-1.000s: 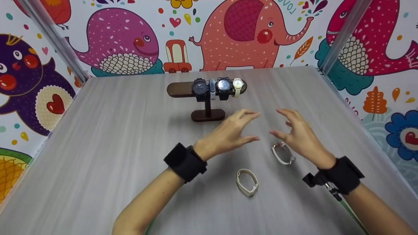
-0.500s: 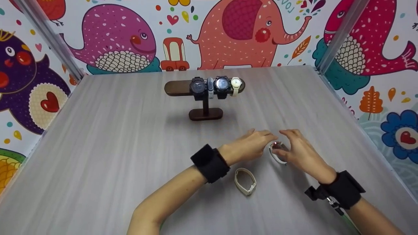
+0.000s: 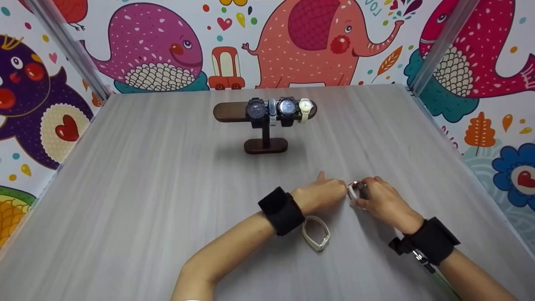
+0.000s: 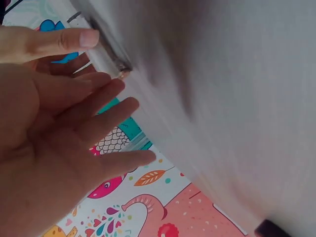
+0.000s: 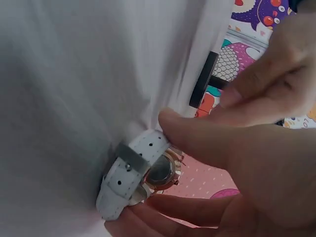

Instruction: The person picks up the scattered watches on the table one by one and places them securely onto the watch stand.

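Observation:
My right hand [image 3: 386,202] holds a wristwatch [image 5: 129,173] with a white strap and a rose-gold case. In the right wrist view, my right thumb lies on the strap and the other fingers curl under it. The strap forms a loop with a grey keeper and several punched holes. My left hand [image 3: 319,196] reaches in from the left, right at the watch's edge. In the left wrist view its fingers [image 4: 131,158] are spread and mostly straight. The left thumb overlaps the white strap there. From the head view the left fingertips are hidden.
A beige wristband [image 3: 316,244] loops on the grey table [image 3: 146,200], close by my left wrist. Farther back, a dark wooden watch stand [image 3: 265,146] carries several watches, with bare bar at its left end. Printed panels [image 3: 317,42] wall the table in.
Both hands have come together at the white-strapped watch. My left hand moved right and toward me, away from the stand; my right fingers closed on the watch, which is tilted now.

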A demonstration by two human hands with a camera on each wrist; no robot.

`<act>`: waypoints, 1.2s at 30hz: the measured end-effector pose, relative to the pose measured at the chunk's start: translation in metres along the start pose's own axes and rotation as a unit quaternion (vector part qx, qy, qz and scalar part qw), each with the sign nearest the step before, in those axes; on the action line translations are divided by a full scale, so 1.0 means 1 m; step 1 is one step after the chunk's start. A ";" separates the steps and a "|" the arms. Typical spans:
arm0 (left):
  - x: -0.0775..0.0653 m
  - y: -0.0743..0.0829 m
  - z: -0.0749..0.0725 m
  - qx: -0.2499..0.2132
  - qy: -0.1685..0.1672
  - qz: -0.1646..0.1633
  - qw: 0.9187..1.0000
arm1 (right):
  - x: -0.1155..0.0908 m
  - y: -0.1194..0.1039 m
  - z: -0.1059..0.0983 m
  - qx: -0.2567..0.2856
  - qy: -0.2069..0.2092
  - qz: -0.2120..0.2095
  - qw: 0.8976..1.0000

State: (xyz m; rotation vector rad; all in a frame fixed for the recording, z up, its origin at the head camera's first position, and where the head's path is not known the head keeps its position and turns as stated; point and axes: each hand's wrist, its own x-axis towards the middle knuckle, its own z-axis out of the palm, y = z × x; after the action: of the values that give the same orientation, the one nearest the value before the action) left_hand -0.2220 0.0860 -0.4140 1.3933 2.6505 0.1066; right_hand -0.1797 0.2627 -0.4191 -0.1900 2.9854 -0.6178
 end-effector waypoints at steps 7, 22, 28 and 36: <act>0.000 -0.001 0.008 0.008 -0.004 -0.008 1.000 | 0.002 -0.003 0.003 0.000 0.009 -0.016 1.000; -0.018 -0.013 -0.009 -0.099 0.051 -0.028 0.993 | 0.003 -0.014 -0.004 0.040 0.097 -0.039 0.994; -0.032 -0.022 -0.023 -0.140 0.133 -0.035 0.981 | 0.002 -0.029 -0.011 0.081 0.137 -0.060 0.985; -0.057 -0.037 -0.030 -0.308 0.238 -0.086 0.917 | 0.006 -0.055 -0.013 0.175 0.157 -0.104 0.966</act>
State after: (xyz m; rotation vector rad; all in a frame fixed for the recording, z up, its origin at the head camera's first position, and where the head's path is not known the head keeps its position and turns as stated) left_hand -0.2252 0.0183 -0.3834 1.0008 2.6829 1.2817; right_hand -0.1816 0.2171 -0.3854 -0.4189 3.0983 -1.2957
